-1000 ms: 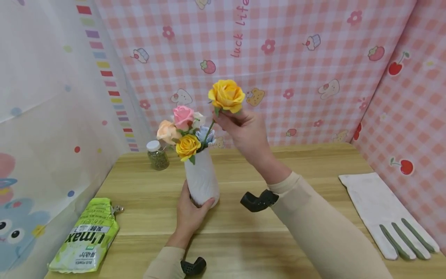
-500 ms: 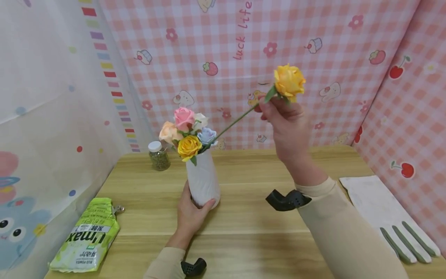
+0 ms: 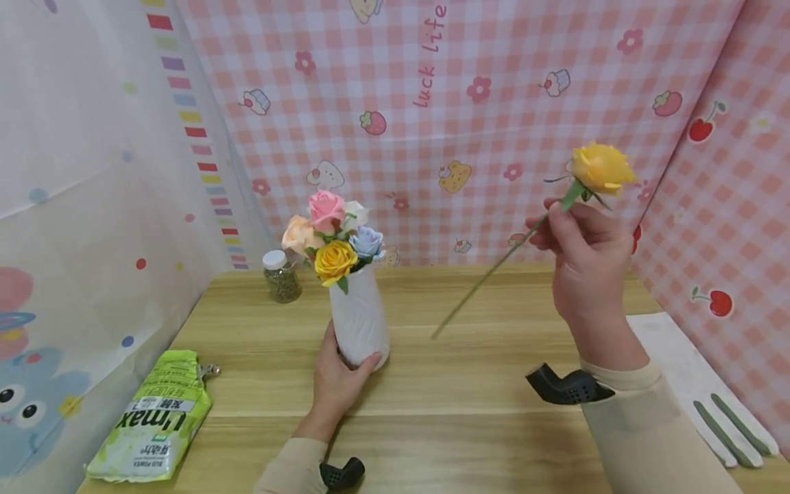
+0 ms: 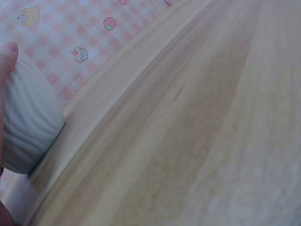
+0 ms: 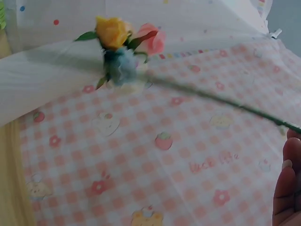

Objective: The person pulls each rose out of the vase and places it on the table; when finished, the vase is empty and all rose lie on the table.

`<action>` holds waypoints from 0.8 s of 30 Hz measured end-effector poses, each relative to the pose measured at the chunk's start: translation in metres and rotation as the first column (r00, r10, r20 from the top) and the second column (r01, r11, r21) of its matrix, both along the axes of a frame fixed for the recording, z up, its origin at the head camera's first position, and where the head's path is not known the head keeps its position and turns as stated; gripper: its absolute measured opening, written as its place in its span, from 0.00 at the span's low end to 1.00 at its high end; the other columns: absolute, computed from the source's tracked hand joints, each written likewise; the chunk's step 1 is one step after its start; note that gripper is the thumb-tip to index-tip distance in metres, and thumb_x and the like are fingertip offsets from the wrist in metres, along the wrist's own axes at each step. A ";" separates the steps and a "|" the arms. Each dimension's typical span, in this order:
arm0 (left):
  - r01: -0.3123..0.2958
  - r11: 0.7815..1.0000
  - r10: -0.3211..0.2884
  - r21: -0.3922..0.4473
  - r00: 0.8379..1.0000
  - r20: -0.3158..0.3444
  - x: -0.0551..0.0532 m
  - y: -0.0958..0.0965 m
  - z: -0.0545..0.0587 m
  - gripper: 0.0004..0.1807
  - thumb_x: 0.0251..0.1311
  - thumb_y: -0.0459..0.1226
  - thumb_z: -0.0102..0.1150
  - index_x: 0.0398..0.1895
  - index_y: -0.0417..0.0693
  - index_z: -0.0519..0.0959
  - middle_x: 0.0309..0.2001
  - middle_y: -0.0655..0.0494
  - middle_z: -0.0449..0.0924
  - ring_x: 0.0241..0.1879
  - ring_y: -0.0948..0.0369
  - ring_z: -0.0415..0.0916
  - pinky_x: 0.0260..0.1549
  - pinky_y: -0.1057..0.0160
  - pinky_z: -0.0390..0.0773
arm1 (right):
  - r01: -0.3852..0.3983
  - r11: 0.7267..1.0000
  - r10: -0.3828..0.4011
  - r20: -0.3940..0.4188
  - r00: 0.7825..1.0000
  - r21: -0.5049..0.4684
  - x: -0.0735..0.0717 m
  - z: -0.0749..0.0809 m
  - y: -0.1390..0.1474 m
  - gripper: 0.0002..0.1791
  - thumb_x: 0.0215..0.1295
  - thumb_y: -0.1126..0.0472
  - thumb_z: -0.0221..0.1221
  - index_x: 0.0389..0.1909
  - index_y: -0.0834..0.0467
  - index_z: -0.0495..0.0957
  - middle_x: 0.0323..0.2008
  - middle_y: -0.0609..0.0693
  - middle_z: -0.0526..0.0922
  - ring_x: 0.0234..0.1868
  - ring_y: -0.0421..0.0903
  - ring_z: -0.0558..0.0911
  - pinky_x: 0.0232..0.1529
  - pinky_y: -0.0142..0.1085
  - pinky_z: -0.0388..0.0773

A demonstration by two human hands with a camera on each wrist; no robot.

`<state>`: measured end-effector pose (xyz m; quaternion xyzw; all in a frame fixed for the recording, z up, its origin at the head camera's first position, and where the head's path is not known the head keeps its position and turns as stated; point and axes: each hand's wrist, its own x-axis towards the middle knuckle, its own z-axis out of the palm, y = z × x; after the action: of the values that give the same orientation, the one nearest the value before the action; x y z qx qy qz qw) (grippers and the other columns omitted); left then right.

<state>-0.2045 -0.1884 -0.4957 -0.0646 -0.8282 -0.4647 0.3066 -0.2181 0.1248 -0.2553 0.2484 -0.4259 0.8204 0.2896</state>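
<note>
Yellow rose (image 3: pixel 601 168) aloft to the right of a white vase (image 3: pixel 359 315), well apart from it, as a person's right hand (image 3: pixel 589 254) lifts high above the wooden table (image 3: pixel 444 432), the sleeved forearm rising from the lower right. The left hand (image 3: pixel 339 377) reaches in low from the near side to the vase's base. The bloom is full and slightly blurred, with green leaves beneath it and a long, thin green stem (image 3: pixel 490 276) slanting down toward the vase side, its lower end free. The right hand's grip is narrow — thumb and fingers pinch the stem just under the flower. The left hand curls round the foot of the vase, thumb across the front of its rippled wall. In the vase's mouth sit a pink rose (image 3: pixel 326 209), a peach rose (image 3: pixel 300 234), a white rose (image 3: pixel 354 215), a blue rose (image 3: pixel 367 243) and a second yellow rose (image 3: pixel 335 259). A white-lidded jar (image 3: pixel 282 278) stands behind and left of the vase; a green bag (image 3: pixel 154 418) lies nearer, to its left, and a glove (image 3: pixel 697 374) far to its right, partly hidden by the sleeve.
</note>
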 end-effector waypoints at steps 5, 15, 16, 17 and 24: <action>-0.005 1.000 0.005 0.003 1.000 0.012 0.000 -0.001 -0.002 0.53 0.42 0.52 0.76 0.71 0.50 0.59 0.58 0.49 0.73 0.56 0.55 0.71 0.53 0.51 0.69 | 0.079 0.993 -0.087 0.099 0.991 0.085 0.003 -0.030 0.010 0.07 0.61 0.74 0.60 0.36 0.76 0.81 0.28 0.55 0.85 0.20 0.44 0.82 0.25 0.30 0.77; -0.002 1.000 0.002 0.000 1.000 0.001 -0.001 0.000 -0.001 0.53 0.42 0.51 0.76 0.71 0.49 0.59 0.58 0.48 0.73 0.55 0.54 0.72 0.52 0.51 0.70 | 0.111 0.961 -0.200 0.364 0.910 0.253 -0.010 -0.103 0.021 0.11 0.60 0.68 0.64 0.39 0.74 0.82 0.22 0.51 0.85 0.17 0.40 0.78 0.18 0.27 0.72; -0.002 1.000 0.002 -0.003 1.000 0.001 -0.002 0.000 -0.001 0.53 0.42 0.51 0.76 0.71 0.49 0.59 0.58 0.48 0.73 0.55 0.54 0.72 0.52 0.50 0.70 | 0.111 0.956 -0.213 0.386 0.898 0.270 -0.012 -0.110 0.022 0.11 0.60 0.67 0.64 0.39 0.73 0.83 0.21 0.50 0.84 0.17 0.39 0.77 0.18 0.27 0.71; -0.001 1.000 0.001 -0.005 1.000 0.004 -0.002 0.000 0.000 0.53 0.42 0.51 0.76 0.71 0.49 0.59 0.58 0.48 0.73 0.55 0.54 0.72 0.52 0.50 0.70 | 0.109 0.953 -0.223 0.410 0.884 0.282 -0.014 -0.117 0.023 0.11 0.60 0.66 0.64 0.38 0.72 0.83 0.21 0.50 0.84 0.17 0.39 0.77 0.18 0.27 0.71; -0.007 1.000 0.007 -0.003 1.000 0.020 0.000 0.000 0.001 0.53 0.42 0.52 0.76 0.71 0.49 0.59 0.58 0.49 0.73 0.55 0.55 0.72 0.52 0.50 0.71 | 0.070 0.939 -0.258 0.551 0.794 0.338 -0.021 -0.153 0.027 0.17 0.59 0.61 0.66 0.42 0.71 0.82 0.20 0.47 0.83 0.18 0.38 0.75 0.19 0.27 0.70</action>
<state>-0.2043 -0.1883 -0.4944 -0.0577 -0.8321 -0.4630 0.2999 -0.2391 0.1519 -0.4081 -0.0147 -0.6339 0.7536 0.1734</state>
